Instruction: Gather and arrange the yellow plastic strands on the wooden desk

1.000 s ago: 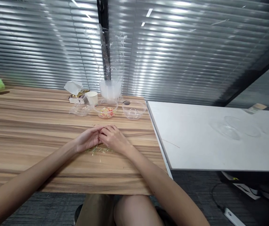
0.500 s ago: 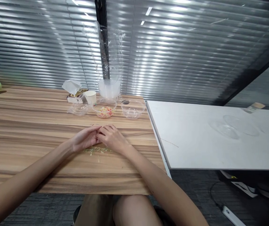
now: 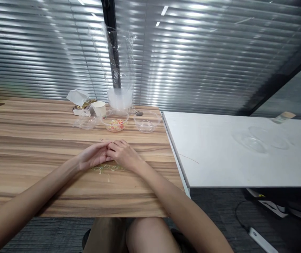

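Note:
My left hand (image 3: 94, 155) and my right hand (image 3: 124, 154) meet just above the wooden table. The left palm is turned inward with its fingers curved against the right fingertips. Closed in a pinch, the right fingers reach into the left hand; what lies between them is too small to make out. Thin shiny yellow-green strips (image 3: 108, 168) lie loose on the wood just below both hands. Beyond the hands stands a clear plastic bowl (image 3: 115, 121) with small red, orange and yellow pieces in it. Right of it is another clear bowl (image 3: 147, 122).
Behind the bowls are a paper cup (image 3: 99, 109), crumpled clear plastic (image 3: 85, 122), a tissue pack (image 3: 78, 97) and stacked clear bowls in a tall bag (image 3: 120, 100). A white table (image 3: 213, 168) adjoins on the right, with clear lids (image 3: 253, 143) on it.
The view has shifted slightly, so the things on the table sit a little further left. Both hands stay together in nearly the same pose.

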Motion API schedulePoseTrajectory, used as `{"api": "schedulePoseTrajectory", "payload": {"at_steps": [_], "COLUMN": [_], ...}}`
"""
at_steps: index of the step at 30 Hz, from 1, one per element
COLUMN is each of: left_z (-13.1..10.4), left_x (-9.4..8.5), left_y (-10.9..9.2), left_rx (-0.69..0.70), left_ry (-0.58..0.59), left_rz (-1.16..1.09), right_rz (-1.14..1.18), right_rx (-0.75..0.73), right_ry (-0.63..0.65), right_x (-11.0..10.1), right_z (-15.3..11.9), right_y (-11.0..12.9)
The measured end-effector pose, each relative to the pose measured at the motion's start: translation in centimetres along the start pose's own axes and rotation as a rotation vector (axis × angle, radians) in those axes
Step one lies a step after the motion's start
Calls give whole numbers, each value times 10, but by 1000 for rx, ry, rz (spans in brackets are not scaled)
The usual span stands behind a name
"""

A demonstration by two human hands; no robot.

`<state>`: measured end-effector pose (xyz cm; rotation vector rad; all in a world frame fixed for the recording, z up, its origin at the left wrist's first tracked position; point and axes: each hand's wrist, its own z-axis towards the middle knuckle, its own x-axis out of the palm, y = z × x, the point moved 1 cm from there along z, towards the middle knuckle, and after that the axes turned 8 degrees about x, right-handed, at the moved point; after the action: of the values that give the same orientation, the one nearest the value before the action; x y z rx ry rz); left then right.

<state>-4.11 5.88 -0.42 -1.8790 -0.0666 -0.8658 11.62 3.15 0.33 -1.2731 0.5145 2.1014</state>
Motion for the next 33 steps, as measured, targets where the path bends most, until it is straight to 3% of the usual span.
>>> {"api": "schedulePoseTrajectory", "payload": {"at_steps": [22, 33], "left_z": [-6, -5], "left_x": [16, 14], "left_y": [-4, -3], "left_rx": [-35, -40], "left_ry": [52, 42], "left_rz": [19, 26], "right_rz": [-4, -12], "right_rx": [-53, -66], "right_ry": [-57, -61], "right_x": [5, 6], "right_z": [0, 0], "right_y": [3, 4]}}
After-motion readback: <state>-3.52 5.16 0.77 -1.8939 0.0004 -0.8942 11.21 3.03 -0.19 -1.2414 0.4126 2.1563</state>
